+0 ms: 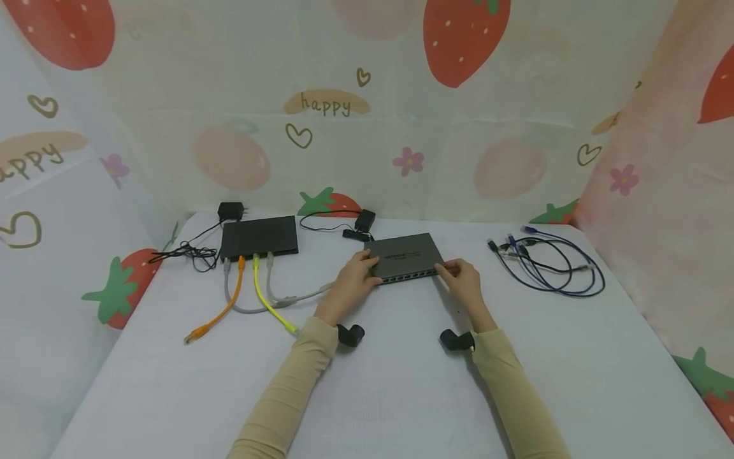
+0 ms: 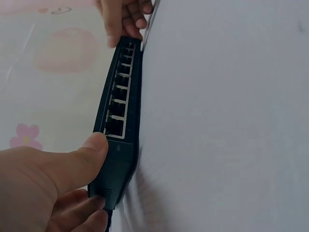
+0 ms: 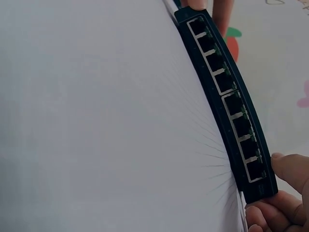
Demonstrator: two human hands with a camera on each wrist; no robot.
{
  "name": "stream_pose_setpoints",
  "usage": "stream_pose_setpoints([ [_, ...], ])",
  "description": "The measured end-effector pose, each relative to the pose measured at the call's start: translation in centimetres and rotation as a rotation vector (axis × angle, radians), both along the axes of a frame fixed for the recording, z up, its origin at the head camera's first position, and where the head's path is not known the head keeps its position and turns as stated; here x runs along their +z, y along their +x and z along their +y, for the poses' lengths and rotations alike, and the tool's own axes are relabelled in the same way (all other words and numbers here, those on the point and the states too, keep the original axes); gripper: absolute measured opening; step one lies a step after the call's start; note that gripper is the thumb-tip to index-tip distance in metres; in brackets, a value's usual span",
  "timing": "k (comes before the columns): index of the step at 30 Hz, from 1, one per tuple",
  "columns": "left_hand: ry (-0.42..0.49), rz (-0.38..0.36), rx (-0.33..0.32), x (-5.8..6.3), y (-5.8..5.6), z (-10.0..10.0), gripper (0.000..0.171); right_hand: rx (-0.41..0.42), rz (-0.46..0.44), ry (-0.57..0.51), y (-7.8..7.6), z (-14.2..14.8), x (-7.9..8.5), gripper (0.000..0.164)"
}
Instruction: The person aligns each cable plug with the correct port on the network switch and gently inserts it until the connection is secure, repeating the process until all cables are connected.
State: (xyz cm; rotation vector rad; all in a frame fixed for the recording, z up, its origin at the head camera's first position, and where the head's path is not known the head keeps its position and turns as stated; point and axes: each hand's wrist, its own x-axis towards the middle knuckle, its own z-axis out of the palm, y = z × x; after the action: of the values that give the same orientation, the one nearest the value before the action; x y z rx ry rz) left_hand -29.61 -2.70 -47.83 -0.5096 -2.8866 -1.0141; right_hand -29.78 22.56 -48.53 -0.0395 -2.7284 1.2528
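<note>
A dark grey network switch (image 1: 404, 255) with a row of bare ports along its near side lies on the white table, between both hands. My left hand (image 1: 354, 285) grips its left end, the thumb at the front corner and the fingers along the side. At the right end my right hand (image 1: 466, 287) pinches the front corner between thumb and fingers. The port row (image 2: 120, 92) faces me in the left wrist view. In the right wrist view the switch (image 3: 231, 116) runs from one hand to the other.
Left stands a black switch (image 1: 260, 236) with grey, orange (image 1: 220, 317) and yellow (image 1: 266, 296) network cables in it. A power adapter (image 1: 230, 211) is behind it, another adapter (image 1: 364, 221) behind the grey switch. Coiled dark cables (image 1: 550, 264) lie right. Patterned cloth (image 1: 367, 146) encloses the table.
</note>
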Motion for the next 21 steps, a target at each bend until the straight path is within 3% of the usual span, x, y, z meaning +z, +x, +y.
stream_pose_setpoints([
  [7, 0.064, -0.029, -0.024, -0.10, -0.47, -0.72, 0.053, -0.008, -0.010, -0.005, 0.35, -0.23, 0.11, 0.044],
  [21, 0.070, -0.020, -0.068, -0.68, -0.44, -0.60, 0.052, -0.002, 0.021, -0.030, 0.68, -0.35, 0.12, 0.039],
])
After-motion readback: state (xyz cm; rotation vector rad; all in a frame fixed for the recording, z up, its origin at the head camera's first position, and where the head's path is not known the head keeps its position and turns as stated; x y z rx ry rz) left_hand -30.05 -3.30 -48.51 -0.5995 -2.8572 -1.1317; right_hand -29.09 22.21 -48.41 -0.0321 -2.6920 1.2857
